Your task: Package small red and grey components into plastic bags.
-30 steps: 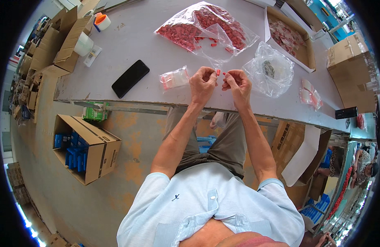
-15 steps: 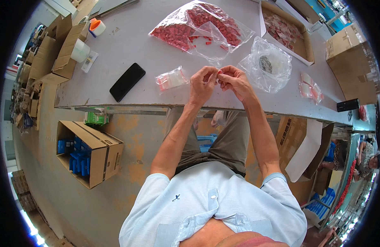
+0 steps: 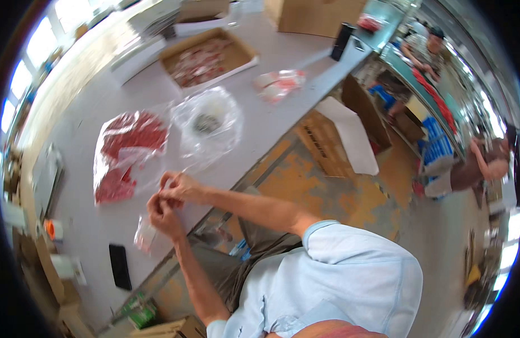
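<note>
My left hand (image 3: 165, 216) and my right hand (image 3: 184, 188) meet fingertip to fingertip over the near edge of the table. Both are closed in a pinch around a small red piece (image 3: 160, 192), mostly hidden and blurred. Just beyond them lies an opened clear bag of small red pieces (image 3: 133, 135). A clear plastic bag with small dark metallic parts (image 3: 207, 123) sits to its right. Close by my left hand is a packet of small clear bags (image 3: 145, 234).
A shallow carton (image 3: 246, 61) holds red-and-clear packets. More packets (image 3: 280, 84) lie near the table edge, by a black cylinder (image 3: 343, 41). A black phone (image 3: 120, 266) and orange tape roll (image 3: 53, 230) are at left. Two people (image 3: 426, 53) are at right; an open box (image 3: 327, 141) stands below.
The view has swung to the right, bringing people and a workbench into sight. My hands stay together at the fingertips beside the bag of red pieces.
</note>
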Demonstrator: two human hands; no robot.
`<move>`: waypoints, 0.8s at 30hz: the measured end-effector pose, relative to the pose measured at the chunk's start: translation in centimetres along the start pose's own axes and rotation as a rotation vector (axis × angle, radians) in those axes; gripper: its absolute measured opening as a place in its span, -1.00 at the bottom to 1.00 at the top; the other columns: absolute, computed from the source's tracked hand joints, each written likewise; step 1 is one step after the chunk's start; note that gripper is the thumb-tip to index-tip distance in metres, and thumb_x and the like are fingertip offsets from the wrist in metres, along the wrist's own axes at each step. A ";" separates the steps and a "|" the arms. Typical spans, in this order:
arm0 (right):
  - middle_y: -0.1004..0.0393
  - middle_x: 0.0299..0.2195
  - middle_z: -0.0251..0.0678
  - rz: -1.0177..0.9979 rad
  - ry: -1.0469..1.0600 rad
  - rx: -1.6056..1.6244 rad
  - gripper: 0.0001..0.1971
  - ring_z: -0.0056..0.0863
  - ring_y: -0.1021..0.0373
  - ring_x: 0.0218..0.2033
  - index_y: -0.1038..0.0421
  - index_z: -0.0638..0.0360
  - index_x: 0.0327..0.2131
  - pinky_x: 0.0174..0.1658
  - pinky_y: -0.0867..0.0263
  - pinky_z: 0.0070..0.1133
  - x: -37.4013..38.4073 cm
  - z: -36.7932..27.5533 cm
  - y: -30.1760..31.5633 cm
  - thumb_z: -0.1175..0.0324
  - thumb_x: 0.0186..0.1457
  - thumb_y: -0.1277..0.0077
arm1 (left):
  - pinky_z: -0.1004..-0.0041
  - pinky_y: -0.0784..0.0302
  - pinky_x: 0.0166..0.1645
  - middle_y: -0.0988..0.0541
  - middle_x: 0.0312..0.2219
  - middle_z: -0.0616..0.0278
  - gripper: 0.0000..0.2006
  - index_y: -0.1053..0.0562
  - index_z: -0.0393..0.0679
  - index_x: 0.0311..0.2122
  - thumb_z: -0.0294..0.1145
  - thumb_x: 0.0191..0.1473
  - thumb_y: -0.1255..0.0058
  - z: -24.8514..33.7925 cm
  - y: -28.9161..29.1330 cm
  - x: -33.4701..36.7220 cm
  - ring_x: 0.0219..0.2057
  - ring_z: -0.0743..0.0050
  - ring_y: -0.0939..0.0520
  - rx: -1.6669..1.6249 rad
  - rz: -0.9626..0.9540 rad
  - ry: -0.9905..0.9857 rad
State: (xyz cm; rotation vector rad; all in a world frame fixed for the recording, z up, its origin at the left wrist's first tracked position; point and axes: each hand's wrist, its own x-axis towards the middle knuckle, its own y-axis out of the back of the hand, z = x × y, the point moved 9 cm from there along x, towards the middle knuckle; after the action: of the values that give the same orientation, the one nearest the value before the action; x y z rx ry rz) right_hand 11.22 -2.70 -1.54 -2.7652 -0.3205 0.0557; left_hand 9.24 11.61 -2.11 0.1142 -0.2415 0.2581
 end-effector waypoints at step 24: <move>-0.58 -0.46 -0.18 0.086 0.040 -0.115 -0.80 -0.38 -0.57 -0.52 -0.41 0.31 -0.33 -0.48 -0.52 -0.49 -2.9 -1.6 3.2 0.39 0.16 -0.21 | 0.58 -0.54 -0.22 -0.60 -0.35 0.31 -0.94 -0.52 -0.26 -0.18 -0.51 0.30 -0.09 0.3 -2.7 -0.5 -0.36 0.62 -0.57 -0.093 -0.192 0.021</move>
State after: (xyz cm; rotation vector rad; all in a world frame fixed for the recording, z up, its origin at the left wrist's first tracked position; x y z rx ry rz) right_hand 9.20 -6.83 -1.17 -2.8892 -0.1995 0.0036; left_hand 9.44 8.91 -2.16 0.0423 -0.2196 0.0569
